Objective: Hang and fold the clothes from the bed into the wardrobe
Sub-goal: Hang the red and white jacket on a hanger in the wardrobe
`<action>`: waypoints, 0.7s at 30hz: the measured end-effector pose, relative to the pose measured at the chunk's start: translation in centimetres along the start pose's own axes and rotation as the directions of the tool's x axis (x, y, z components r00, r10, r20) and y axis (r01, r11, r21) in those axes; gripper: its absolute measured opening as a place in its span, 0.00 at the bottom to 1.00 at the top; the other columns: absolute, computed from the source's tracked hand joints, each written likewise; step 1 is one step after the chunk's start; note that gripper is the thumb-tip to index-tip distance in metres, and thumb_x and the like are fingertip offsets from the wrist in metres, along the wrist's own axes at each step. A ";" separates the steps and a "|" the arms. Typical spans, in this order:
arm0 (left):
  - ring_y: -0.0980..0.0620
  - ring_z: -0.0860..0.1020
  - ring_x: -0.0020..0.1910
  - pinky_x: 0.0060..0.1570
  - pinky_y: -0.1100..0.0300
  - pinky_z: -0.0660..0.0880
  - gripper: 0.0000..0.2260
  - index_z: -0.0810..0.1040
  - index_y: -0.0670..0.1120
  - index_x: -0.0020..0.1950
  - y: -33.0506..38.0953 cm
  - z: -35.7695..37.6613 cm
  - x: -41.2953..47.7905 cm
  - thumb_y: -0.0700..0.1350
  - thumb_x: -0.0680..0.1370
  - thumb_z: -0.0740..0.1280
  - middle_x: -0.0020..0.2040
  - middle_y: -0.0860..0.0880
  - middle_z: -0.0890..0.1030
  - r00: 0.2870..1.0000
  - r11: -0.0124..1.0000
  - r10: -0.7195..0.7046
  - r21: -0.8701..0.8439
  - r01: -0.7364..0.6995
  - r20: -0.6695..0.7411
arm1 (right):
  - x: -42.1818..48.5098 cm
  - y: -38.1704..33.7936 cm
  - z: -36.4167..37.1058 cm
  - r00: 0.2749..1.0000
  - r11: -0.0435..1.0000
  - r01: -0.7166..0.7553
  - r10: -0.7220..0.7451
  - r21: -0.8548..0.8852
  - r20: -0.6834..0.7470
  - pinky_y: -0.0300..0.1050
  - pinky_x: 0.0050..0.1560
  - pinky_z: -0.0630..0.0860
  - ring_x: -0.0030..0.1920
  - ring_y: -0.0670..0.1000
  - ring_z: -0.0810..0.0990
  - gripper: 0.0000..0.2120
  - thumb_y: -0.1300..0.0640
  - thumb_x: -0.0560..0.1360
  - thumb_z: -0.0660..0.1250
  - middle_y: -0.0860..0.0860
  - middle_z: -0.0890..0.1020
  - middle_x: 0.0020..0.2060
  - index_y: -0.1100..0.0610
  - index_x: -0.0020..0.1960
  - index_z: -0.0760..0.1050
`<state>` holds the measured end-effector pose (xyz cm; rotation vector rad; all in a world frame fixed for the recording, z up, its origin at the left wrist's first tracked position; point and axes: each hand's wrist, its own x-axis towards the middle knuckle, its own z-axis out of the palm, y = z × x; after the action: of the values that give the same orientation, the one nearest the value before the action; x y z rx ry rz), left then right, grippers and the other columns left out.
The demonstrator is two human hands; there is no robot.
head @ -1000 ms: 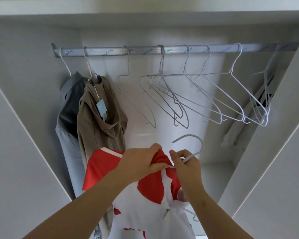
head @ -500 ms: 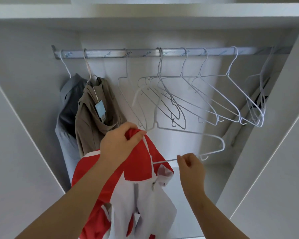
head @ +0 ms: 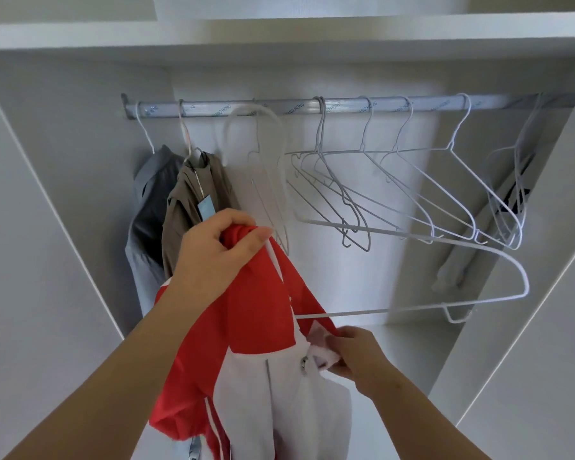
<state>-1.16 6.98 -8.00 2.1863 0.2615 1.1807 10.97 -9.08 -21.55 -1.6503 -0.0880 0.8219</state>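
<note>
Curling round the red shoulder of the jacket [head: 253, 310], the fingers [head: 243, 220] of the left hand [head: 210, 263] are closed tight on the cloth at the centre-left of the frame. The neck of the white hanger [head: 346, 314] appears to be gripped along with it, so that garment and hanger can be raised as one. Lower right of centre, a fold of white fabric beside the zip is pinched by the right hand [head: 359, 356], presumably so that the front can be drawn over the hanger's bare arm, which juts out uncovered to the right. Only one shoulder is judged to be seated. The hanger's hook is blurred against the rail [head: 395, 106] in the upper left-centre, and whether it is hooked on cannot be told. A gap lies there between the brown garment [head: 193, 207] and grey garment [head: 146, 220] at the left and the empty hangers [head: 319, 134] to the right. The jacket is held inside the wardrobe [head: 63, 161], not yet hung.
</note>
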 end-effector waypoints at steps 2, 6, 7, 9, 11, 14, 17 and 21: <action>0.68 0.75 0.42 0.43 0.78 0.68 0.06 0.76 0.59 0.39 -0.7 -0.8 0.0 0.47 0.72 0.70 0.38 0.64 0.79 1.000 1.000 -0.024 -0.009 0.024 -0.015 | 0.1 0.0 -0.8 0.991 0.939 -0.122 0.100 0.320 0.085 0.53 0.39 0.80 0.44 0.62 0.81 0.07 0.71 0.76 0.58 0.64 0.81 0.45 0.68 0.50 0.74; 0.67 0.76 0.41 0.42 0.77 0.70 0.07 0.76 0.58 0.39 -2.4 -2.1 -0.5 0.45 0.73 0.69 0.40 0.67 0.78 0.998 0.998 -0.058 0.033 0.057 0.030 | 0.0 -0.3 -1.8 0.968 0.769 -0.248 0.178 0.589 0.175 0.55 0.28 0.79 0.38 0.62 0.82 0.08 0.67 0.79 0.56 0.63 0.83 0.35 0.68 0.49 0.74; 0.67 0.76 0.41 0.41 0.77 0.70 0.08 0.76 0.58 0.39 -2.8 -2.4 -0.7 0.45 0.73 0.69 0.40 0.67 0.78 0.998 0.997 -0.060 0.043 0.058 0.034 | 0.0 -0.4 -2.0 0.964 0.750 -0.262 0.181 0.607 0.192 0.54 0.26 0.78 0.35 0.62 0.83 0.09 0.66 0.79 0.56 0.63 0.83 0.34 0.68 0.48 0.74; 0.68 0.75 0.40 0.41 0.78 0.69 0.10 0.76 0.59 0.39 -3.3 -2.8 -1.1 0.44 0.73 0.70 0.39 0.67 0.78 0.998 0.996 -0.058 0.070 0.055 0.034 | -0.1 -0.5 -2.3 0.954 0.731 -0.291 0.173 0.618 0.245 0.52 0.24 0.78 0.31 0.62 0.83 0.12 0.65 0.78 0.56 0.64 0.83 0.34 0.68 0.44 0.77; 0.68 0.75 0.41 0.40 0.78 0.69 0.11 0.75 0.61 0.40 -3.8 -3.3 -1.3 0.44 0.73 0.70 0.40 0.68 0.78 0.998 0.993 -0.058 0.104 0.054 0.036 | -0.4 -0.6 -2.6 0.940 0.737 -0.317 0.162 0.597 0.299 0.51 0.26 0.78 0.32 0.61 0.83 0.11 0.63 0.77 0.59 0.63 0.84 0.36 0.67 0.45 0.79; 0.67 0.76 0.40 0.40 0.77 0.70 0.12 0.76 0.64 0.38 -4.7 -4.2 -1.9 0.45 0.73 0.70 0.40 0.68 0.78 0.996 0.986 -0.076 0.156 0.067 0.051 | -0.5 -0.8 -3.2 0.934 0.752 -0.317 0.143 0.578 0.327 0.47 0.27 0.78 0.33 0.59 0.83 0.09 0.64 0.69 0.62 0.60 0.84 0.38 0.62 0.46 0.79; 0.67 0.76 0.39 0.38 0.77 0.69 0.12 0.77 0.63 0.38 -5.6 -4.9 -2.4 0.44 0.73 0.70 0.39 0.67 0.78 0.992 0.978 -0.110 0.186 0.097 0.059 | -0.5 -1.3 -3.9 0.929 0.759 -0.318 0.131 0.568 0.345 0.46 0.32 0.74 0.34 0.57 0.81 0.08 0.63 0.67 0.63 0.57 0.84 0.38 0.54 0.40 0.79; 0.70 0.75 0.41 0.39 0.79 0.68 0.09 0.75 0.62 0.41 -5.8 -5.3 -2.7 0.48 0.73 0.70 0.41 0.72 0.77 0.992 0.969 -0.095 0.237 0.073 0.081 | -0.4 -2.1 -4.6 0.923 0.766 -0.304 0.091 0.567 0.373 0.48 0.35 0.72 0.34 0.57 0.81 0.11 0.64 0.65 0.61 0.54 0.82 0.36 0.53 0.27 0.74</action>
<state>-6.31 12.58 -11.26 2.3997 0.4709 1.0437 13.98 -12.51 -19.40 -0.8955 0.1261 1.1428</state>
